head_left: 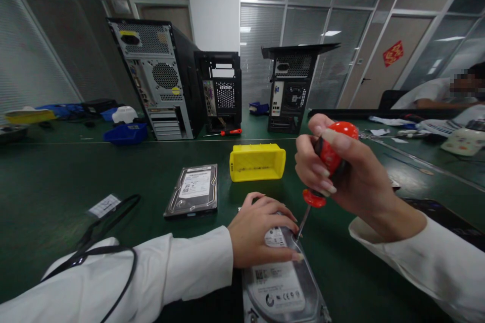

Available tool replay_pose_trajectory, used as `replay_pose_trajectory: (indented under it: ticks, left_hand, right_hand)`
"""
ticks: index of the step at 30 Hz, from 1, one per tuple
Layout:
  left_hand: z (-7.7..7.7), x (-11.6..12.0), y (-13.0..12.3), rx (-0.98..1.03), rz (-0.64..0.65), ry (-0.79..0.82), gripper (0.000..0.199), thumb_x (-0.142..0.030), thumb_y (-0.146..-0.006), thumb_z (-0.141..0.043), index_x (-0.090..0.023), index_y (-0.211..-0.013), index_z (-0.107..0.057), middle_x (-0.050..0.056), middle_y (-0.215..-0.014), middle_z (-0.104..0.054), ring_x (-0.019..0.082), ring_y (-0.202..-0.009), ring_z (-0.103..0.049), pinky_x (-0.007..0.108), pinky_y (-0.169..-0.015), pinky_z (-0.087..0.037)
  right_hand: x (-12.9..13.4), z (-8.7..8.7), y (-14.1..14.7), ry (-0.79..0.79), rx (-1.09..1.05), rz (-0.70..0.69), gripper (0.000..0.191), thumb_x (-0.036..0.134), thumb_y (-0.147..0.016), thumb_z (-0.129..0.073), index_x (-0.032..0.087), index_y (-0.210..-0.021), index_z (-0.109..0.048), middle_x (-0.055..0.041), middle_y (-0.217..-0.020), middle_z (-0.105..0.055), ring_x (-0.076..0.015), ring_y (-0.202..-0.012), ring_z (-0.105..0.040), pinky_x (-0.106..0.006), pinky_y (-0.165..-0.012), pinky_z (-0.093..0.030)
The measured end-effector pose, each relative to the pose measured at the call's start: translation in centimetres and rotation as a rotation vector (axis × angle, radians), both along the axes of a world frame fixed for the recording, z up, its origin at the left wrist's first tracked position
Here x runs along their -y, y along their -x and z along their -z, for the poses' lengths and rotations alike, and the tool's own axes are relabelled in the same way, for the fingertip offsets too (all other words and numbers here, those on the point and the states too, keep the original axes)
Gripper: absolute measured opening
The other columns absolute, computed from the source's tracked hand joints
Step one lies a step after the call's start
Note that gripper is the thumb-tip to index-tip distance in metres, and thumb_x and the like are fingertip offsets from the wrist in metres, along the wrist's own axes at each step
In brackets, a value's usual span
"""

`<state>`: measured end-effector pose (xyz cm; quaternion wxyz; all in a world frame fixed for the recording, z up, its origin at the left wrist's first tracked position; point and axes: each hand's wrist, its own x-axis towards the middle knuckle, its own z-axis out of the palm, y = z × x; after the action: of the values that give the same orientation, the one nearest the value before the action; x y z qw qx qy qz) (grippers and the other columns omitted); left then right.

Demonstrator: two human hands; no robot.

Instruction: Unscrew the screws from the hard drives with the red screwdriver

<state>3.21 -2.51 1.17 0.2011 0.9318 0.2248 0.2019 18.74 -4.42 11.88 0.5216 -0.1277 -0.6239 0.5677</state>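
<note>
A silver hard drive (282, 285) with a white label lies on the green table close to me. Across its upper part rests my left hand (263, 232), fingers curved over the casing and thumb toward its right edge, gripping it from above. My right hand (337, 171) is wrapped round the red and black handle of a screwdriver (313, 199). The tilted shaft runs down to the drive's right edge, near my left fingertips; the exact contact at the tip is hard to make out. A second hard drive (194, 189) lies label up to the left, apart from both hands.
A yellow bin (257, 162) stands beyond my left hand. Farther back are computer cases (162, 75), another screwdriver (231, 132) and a blue bin (126, 133). A black cord (109, 222) lies left, partly over my sleeve. Another person (428, 93) sits at the far right.
</note>
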Motion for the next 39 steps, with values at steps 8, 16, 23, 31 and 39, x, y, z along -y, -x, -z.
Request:
replay_pose_trajectory:
  ticks: [8, 16, 23, 31, 39]
  left_hand:
    - [-0.03, 0.02, 0.02, 0.0, 0.003, -0.002, 0.032, -0.049, -0.073, -0.066, -0.03, -0.098, -0.063, 0.0, -0.111, -0.06, 0.024, -0.108, -0.049, 0.044, -0.094, -0.021]
    - [-0.12, 0.04, 0.01, -0.006, -0.005, -0.002, 0.03, -0.049, -0.073, -0.066, -0.029, -0.095, -0.063, -0.001, -0.111, -0.061, 0.024, -0.108, -0.05, 0.043, -0.093, -0.021]
    - [-0.21, 0.14, -0.05, -0.012, -0.006, -0.004, 0.028, -0.048, -0.074, -0.066, -0.029, -0.095, -0.063, -0.001, -0.111, -0.06, 0.023, -0.108, -0.05, 0.042, -0.094, -0.021]
    - [-0.13, 0.05, 0.02, -0.013, -0.002, 0.006, 0.03, -0.049, -0.074, -0.065, -0.029, -0.097, -0.063, -0.001, -0.113, -0.06, 0.024, -0.109, -0.049, 0.042, -0.094, -0.022]
    - [-0.04, -0.01, -0.03, -0.005, 0.001, -0.011, 0.03, -0.05, -0.074, -0.065, -0.029, -0.096, -0.063, -0.001, -0.111, -0.061, 0.023, -0.107, -0.05, 0.042, -0.093, -0.023]
  right_hand:
    - [-0.03, -0.18, -0.21, -0.029, 0.04, 0.022, 0.036, 0.04, -0.091, -0.027, 0.022, -0.107, -0.054, -0.0017, -0.072, -0.048, -0.0107, -0.055, -0.048, -0.026, -0.052, -0.041]
    - [-0.48, -0.37, -0.62, -0.017, -0.007, 0.097, 0.012, 0.03, -0.081, -0.055, 0.018, -0.08, -0.05, 0.0004, -0.078, -0.053, -0.0073, -0.054, -0.052, -0.021, -0.05, -0.044]
    - [-0.49, -0.32, -0.41, -0.018, -0.006, 0.018, 0.022, 0.042, -0.087, -0.045, 0.02, -0.082, -0.047, 0.0042, -0.057, -0.044, -0.0053, -0.04, -0.039, -0.018, -0.039, -0.032]
    - [-0.23, -0.58, -0.93, -0.02, 0.046, 0.045, 0.027, 0.04, -0.087, -0.043, 0.017, -0.081, -0.057, -0.0014, -0.076, -0.051, -0.0105, -0.062, -0.055, -0.024, -0.055, -0.045]
    - [0.05, -0.77, -0.33, -0.023, 0.015, 0.054, 0.023, 0.038, -0.079, -0.058, 0.02, -0.074, -0.044, 0.0059, -0.056, -0.042, -0.0043, -0.038, -0.038, -0.015, -0.034, -0.03]
